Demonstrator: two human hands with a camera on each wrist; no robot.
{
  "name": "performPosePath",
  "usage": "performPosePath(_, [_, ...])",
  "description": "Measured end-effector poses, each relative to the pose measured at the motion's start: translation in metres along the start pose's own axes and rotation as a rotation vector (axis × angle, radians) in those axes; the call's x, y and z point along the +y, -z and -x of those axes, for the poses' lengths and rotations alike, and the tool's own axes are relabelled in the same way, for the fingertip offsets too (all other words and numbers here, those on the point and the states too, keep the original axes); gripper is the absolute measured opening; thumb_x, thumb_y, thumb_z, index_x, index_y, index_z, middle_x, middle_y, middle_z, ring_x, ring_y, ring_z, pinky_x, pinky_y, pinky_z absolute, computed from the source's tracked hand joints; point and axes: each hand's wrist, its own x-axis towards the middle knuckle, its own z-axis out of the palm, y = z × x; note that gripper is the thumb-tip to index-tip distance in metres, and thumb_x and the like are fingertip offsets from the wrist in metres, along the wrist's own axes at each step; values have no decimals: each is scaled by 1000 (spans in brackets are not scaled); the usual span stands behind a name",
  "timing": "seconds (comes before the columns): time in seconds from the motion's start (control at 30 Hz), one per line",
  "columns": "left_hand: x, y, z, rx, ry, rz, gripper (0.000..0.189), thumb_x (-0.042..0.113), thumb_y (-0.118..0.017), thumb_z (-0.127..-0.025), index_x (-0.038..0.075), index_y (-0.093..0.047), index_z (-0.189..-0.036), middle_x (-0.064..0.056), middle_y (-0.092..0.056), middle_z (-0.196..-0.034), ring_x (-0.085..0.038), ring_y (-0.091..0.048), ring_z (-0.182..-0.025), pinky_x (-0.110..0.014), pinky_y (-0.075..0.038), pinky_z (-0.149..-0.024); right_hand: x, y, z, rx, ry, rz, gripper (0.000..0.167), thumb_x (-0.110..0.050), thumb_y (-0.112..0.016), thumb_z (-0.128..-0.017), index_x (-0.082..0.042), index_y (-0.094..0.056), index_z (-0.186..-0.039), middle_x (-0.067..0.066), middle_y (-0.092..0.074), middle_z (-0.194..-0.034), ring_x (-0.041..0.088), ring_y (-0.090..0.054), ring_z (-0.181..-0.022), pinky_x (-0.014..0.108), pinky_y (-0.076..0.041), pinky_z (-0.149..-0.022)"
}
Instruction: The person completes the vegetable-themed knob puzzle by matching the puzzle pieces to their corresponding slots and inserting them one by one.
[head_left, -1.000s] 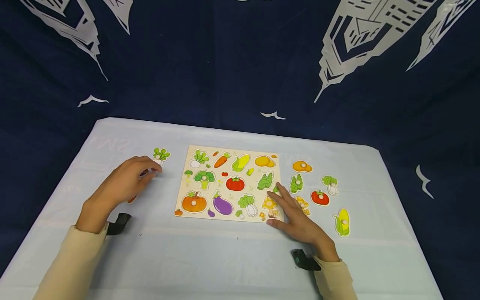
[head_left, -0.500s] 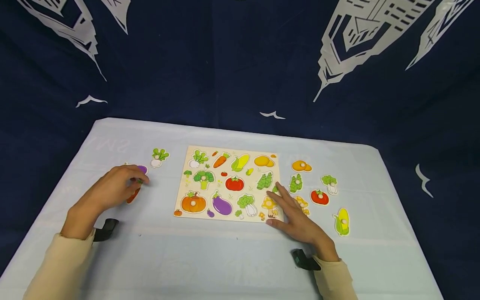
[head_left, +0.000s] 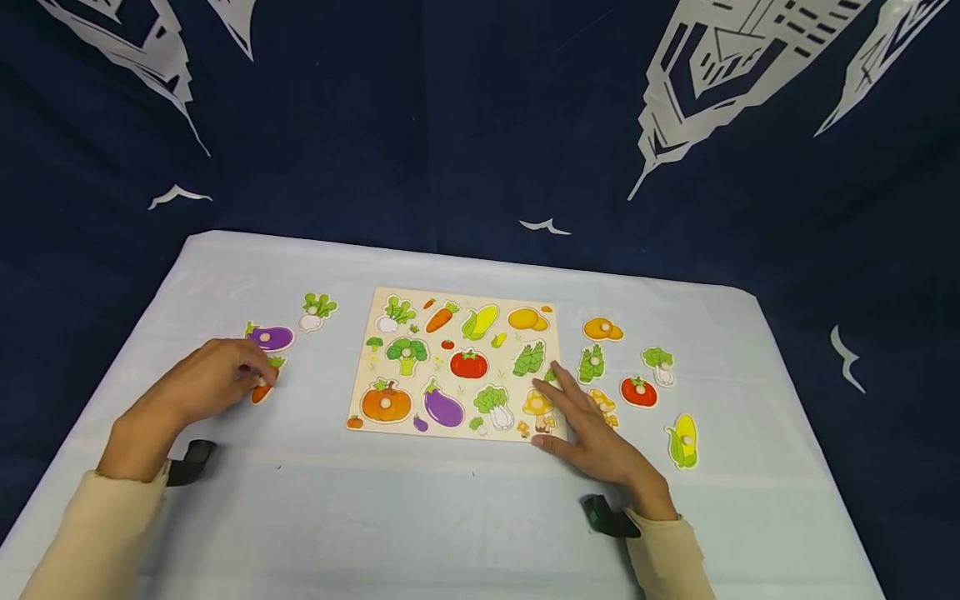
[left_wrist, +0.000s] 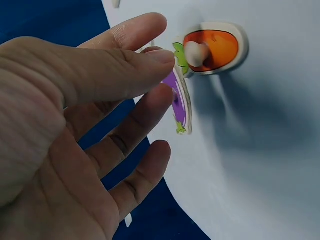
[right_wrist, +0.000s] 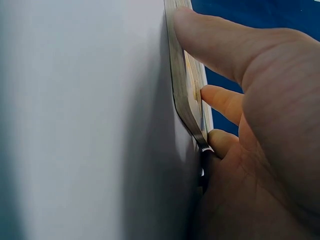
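My left hand (head_left: pixel 191 383) hovers over a carrot puzzle piece (head_left: pixel 260 393), thumb and fingertips just short of its round knob (left_wrist: pixel 196 53). In the left wrist view the fingers are loosely bent and hold nothing. Just beyond lies an eggplant piece (head_left: pixel 279 337), with a turnip piece (head_left: pixel 315 317) farther back. My right hand (head_left: pixel 596 446) rests at the near right corner of the wooden vegetable puzzle board (head_left: pixel 498 362), fingers extended over it, thumb at its edge (right_wrist: pixel 176 75). A pumpkin piece (head_left: pixel 386 406) and a broccoli piece (head_left: pixel 407 354) sit in the board.
Right of the board lie potato (head_left: pixel 600 329), asparagus (head_left: pixel 591 364), tomato (head_left: pixel 639 392), cabbage (head_left: pixel 660 367) and corn (head_left: pixel 683 442) pieces. A mushroom piece (head_left: pixel 603 406) is partly behind the right hand. A dark blue curtain (head_left: pixel 427 125) hangs behind the white table (head_left: pixel 375 517).
My left hand has moved left and toward me, from beside the turnip piece to the carrot piece, uncovering the eggplant piece. My right hand stays at the board's corner.
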Motion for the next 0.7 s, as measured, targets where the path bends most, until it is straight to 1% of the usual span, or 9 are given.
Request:
performPosePath(0.13, [-2,-1,0,-24,31,-12,24,-12,-69,-83,9,-79,-92,-20,-71,-110,-40,-61,-104,-60,-48,-94,0,1,1,2,3,-7,82,-39,-76,-88,-27,-33,-157,5,-5,-170,34,-4,-156,69,-15,-117])
performPosePath(0.33, [-4,-2,-1,-40,65,-23,24,-10,-68,-83,8,-77,-95,-15,-72,-104,-31,-61,-92,-54,-52,-86,1,-1,0,1,5,-9,82,-39,-76,-88,-27,-33,-157,5,-5,-171,33,-4,-156,69,-16,-117])
performPosePath(0.43, [-5,-4,-2,-45,79,-25,24,-11,-67,-84,8,-77,-96,-14,-72,-102,-30,-60,-91,-52,-52,-84,1,-1,1,5,5,-9,82,-39,-76,-88,-27,-33,-157,5,-5,-171,33,-4,-157,69,-16,-117])
performPosePath(0.53, [-8,-7,-3,-44,76,-23,24,-12,-66,-83,7,-76,-95,-15,-71,-102,-31,-59,-90,-52,-52,-83,2,-1,1,9,9,-8,82,-40,-76,-88,-27,-33,-157,5,-5,-171,33,-4,-157,68,-16,-118])
performPosePath(0.7, [-10,-11,-4,-39,75,-17,26,-15,-66,-81,5,-75,-95,-16,-70,-99,-28,-59,-85,-50,-53,-80,1,0,1,5,5,-11,82,-39,-76,-88,-27,-33,-157,4,-5,-171,33,-3,-157,69,-15,-117])
